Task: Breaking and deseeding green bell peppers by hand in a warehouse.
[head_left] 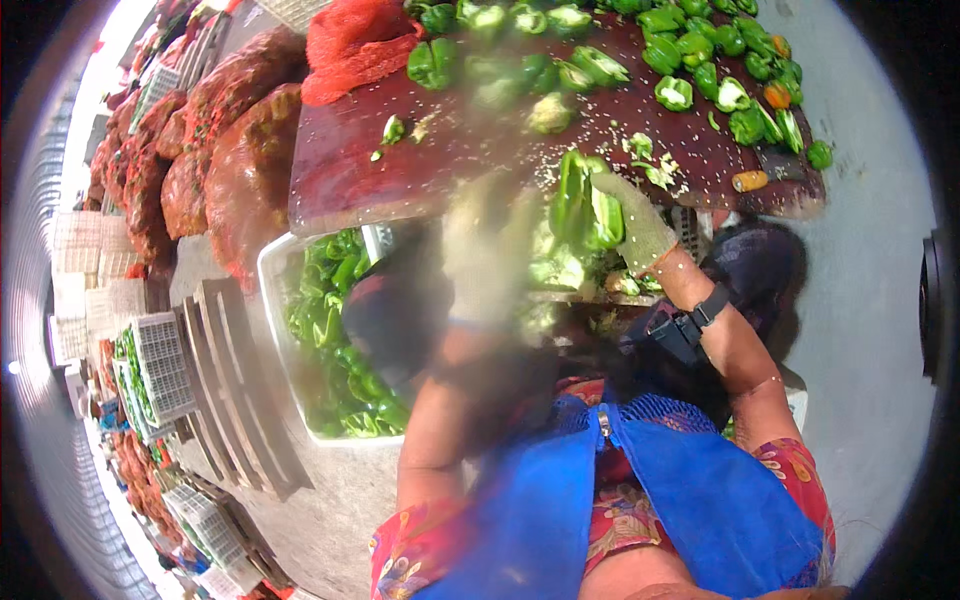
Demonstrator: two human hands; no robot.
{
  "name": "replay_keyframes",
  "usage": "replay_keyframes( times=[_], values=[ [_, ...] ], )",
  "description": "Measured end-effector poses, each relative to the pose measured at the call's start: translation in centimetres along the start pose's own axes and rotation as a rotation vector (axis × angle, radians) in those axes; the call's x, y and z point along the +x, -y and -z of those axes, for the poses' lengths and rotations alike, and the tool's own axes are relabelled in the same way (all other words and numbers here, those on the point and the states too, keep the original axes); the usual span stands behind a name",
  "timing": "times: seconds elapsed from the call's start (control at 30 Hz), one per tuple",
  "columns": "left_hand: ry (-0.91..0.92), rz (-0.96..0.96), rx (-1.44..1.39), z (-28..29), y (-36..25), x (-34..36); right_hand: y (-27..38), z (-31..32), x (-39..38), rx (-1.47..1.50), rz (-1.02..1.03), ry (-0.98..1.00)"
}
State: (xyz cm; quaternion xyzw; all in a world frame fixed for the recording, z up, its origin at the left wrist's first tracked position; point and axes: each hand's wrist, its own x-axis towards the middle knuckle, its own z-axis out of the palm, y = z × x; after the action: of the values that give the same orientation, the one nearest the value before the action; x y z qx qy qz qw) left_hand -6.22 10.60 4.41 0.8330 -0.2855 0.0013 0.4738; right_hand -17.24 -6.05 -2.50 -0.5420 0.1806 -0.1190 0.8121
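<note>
My right hand (642, 232), in a pale knit glove, grips a green bell pepper (572, 205) that is cut open and shows its pale inside. It holds the pepper just off the near edge of the dark red table (350, 170). To the left of it, my gloved left hand (485, 250) is smeared by motion, so its fingers cannot be made out. Beneath the hands lie pale green pepper scraps (560, 272), partly hidden. A knife with a yellow-orange handle (750, 181) rests near the table's right edge.
Whole and cut peppers (690, 45) cover the table's far side, with loose seeds (520, 165) nearer. A red mesh bag (360, 45) lies at the far left. A white tub (270, 300) of cut green peppers stands by my left leg. Beyond are full sacks (255, 180), a pallet (235, 390) and crates (165, 365).
</note>
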Motion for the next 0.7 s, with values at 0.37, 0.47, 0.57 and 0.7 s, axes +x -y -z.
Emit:
replay_keyframes(
  times=[0.37,0.47,0.57,0.7],
  values=[
    [0.393,0.199,-0.08,-5.4,-2.2,-3.1,-3.0,1.1,-0.7,-0.778,0.492,-0.206],
    [0.511,0.153,-0.034,-5.4,-1.2,-2.6,-2.0,-0.6,-1.2,-0.65,0.323,-0.233],
    [0.478,0.129,-0.063,-6.1,-0.6,-2.9,0.5,-2.5,-1.7,-0.336,0.182,-0.266],
    [0.469,0.225,-0.29,-6.1,-0.8,-3.0,0.9,-1.5,-2.1,-1.155,0.675,-0.14]
  ],
)
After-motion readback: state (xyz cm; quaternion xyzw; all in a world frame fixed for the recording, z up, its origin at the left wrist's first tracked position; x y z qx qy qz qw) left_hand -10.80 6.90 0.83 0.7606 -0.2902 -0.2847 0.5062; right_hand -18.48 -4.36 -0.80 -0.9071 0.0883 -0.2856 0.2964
